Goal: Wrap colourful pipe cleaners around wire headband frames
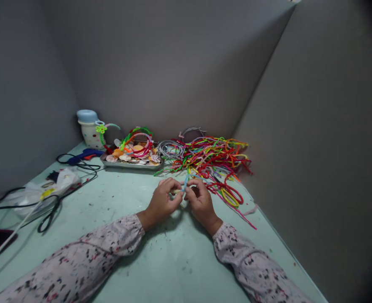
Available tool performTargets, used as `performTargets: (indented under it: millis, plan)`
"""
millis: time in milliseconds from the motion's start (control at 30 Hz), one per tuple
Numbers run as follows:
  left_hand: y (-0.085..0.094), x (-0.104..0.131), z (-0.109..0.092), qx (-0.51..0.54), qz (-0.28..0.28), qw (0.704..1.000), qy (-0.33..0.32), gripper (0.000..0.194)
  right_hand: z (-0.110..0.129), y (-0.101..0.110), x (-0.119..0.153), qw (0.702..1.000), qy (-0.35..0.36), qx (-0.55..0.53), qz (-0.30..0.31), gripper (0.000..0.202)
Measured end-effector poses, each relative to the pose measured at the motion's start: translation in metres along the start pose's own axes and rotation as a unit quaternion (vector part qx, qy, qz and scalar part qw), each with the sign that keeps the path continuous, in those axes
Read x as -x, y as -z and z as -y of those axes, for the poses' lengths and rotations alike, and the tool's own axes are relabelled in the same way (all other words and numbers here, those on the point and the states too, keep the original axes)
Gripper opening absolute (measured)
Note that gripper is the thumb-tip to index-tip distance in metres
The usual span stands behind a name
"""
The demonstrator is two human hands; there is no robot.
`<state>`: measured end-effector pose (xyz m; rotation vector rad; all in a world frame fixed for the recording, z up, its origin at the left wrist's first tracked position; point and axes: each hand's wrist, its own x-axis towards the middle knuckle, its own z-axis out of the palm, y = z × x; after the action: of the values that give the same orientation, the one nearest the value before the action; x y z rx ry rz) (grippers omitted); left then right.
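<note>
Both my hands meet over the middle of the table, fingertips close together. My left hand [166, 197] is closed in a pinch on a light blue pipe cleaner [186, 182], with a pale yellowish piece showing between the fingers. On the other side, my right hand [201, 202] pinches the same light blue pipe cleaner, which bends upward between the two hands. The fingers hide part of the piece. Just beyond my right hand spreads a tangled heap of coloured pipe cleaners [211, 153].
Behind my hands stands a metal tray [130, 166] of shells with wrapped hoops on top. A coil of grey wire [170, 149] lies beside it. Leftward are a blue-lidded cup [91, 130], a blue glue gun [86, 155], black cables and a plastic bag [59, 185]. Grey walls enclose the table.
</note>
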<state>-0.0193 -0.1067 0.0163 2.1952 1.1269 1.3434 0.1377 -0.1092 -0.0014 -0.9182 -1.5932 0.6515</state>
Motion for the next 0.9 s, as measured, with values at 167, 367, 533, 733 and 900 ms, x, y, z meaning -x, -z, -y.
performTargets:
  millis: [167, 367, 533, 733, 900]
  plan:
    - [0.0021, -0.0002, -0.0025, 0.025, -0.002, 1.000, 0.003, 0.003, 0.0006, 0.0006, 0.0004, 0.997, 0.070, 0.016, -0.019, 0.012]
    - [0.0048, -0.0012, -0.0039, 0.057, 0.006, 0.998, 0.002, 0.007, 0.0031, 0.0015, 0.0004, 0.994, 0.105, 0.036, 0.009, 0.013]
    - [0.0041, -0.0006, -0.0030, 0.058, 0.003, 0.998, 0.000, 0.006, 0.0012, 0.0016, 0.0001, 0.994, 0.095, 0.049, 0.015, 0.012]
    - [0.0037, -0.0004, -0.0025, 0.046, -0.003, 0.999, -0.007, 0.005, 0.0000, 0.0009, -0.0001, 0.994, 0.088, 0.065, 0.013, 0.010]
    - [0.0046, -0.0009, -0.0028, 0.039, -0.006, 0.999, -0.019, 0.005, -0.0008, 0.0011, -0.0003, 0.992, 0.092, 0.086, 0.011, 0.009]
